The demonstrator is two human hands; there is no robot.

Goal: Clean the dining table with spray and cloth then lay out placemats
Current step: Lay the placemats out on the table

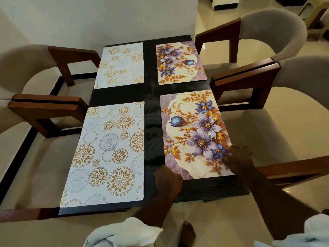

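Over the near floral placemat (192, 132) edge, right hand (239, 158) fingers spread; left hand (168, 177) fingers perhaps curled.

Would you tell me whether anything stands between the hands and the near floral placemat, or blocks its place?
Nothing visible does. The left hand meets the near floral placemat at its corner, the right hand rests on its right edge, and it lies flat on the table.
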